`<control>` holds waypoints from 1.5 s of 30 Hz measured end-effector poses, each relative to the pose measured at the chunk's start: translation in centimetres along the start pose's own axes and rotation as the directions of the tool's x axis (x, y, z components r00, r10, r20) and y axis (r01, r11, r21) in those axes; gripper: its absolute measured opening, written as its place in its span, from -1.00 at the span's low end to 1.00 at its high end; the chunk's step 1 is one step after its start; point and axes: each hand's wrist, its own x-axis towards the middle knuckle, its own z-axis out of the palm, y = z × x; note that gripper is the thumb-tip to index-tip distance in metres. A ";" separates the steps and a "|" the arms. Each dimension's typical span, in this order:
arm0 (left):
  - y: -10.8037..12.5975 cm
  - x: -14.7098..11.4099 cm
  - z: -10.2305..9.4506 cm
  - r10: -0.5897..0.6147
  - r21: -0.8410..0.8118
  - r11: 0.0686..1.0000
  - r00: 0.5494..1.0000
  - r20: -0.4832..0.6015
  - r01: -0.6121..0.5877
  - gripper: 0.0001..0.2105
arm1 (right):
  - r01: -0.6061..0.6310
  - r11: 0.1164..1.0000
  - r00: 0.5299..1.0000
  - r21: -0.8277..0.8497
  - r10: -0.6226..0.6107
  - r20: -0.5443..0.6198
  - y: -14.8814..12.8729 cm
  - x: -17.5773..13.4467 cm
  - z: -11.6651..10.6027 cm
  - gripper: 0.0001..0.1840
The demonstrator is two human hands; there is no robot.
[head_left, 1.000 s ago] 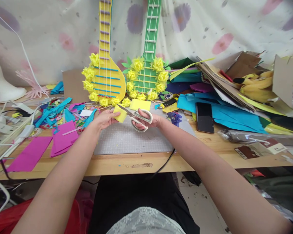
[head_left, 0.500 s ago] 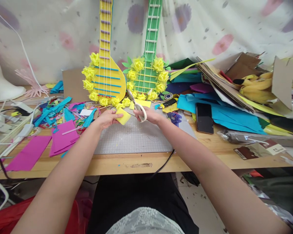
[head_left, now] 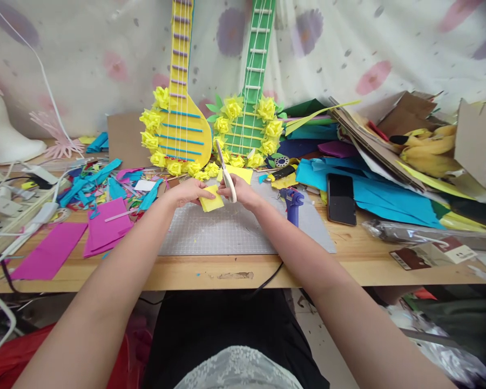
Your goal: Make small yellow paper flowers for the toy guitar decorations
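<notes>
A small piece of yellow paper (head_left: 213,200) is pinched in my left hand (head_left: 189,193), above the grey cutting mat (head_left: 210,232). White-handled scissors (head_left: 228,181) are in my right hand (head_left: 243,192), blades pointing up and away from me. My right fingers are close to the paper's edge; whether they touch it I cannot tell. Behind my hands lies another yellow sheet (head_left: 243,174). Farther back stand a yellow paper guitar (head_left: 186,132) and a green one (head_left: 245,127), both trimmed with yellow paper flowers.
Right of the mat's middle stands a blue glue gun (head_left: 292,202). A phone (head_left: 341,199) lies beside blue paper sheets (head_left: 389,202). Magenta sheets (head_left: 51,251) and coloured scraps (head_left: 91,181) cover the left side. Cardboard (head_left: 364,146) is piled at the back right.
My hands have come closer together, and the yellow paper has turned and shifted slightly right. The scissors now point more upright. The view has shifted slightly, with more of the glue gun showing.
</notes>
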 end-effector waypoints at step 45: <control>0.0 0.5 5.3 -0.208 -0.931 0.229 0.921 -0.331 -0.283 -0.94 | -0.084 0.962 0.933 -0.260 0.168 0.319 -1.3 -3.0 -1.8 -0.55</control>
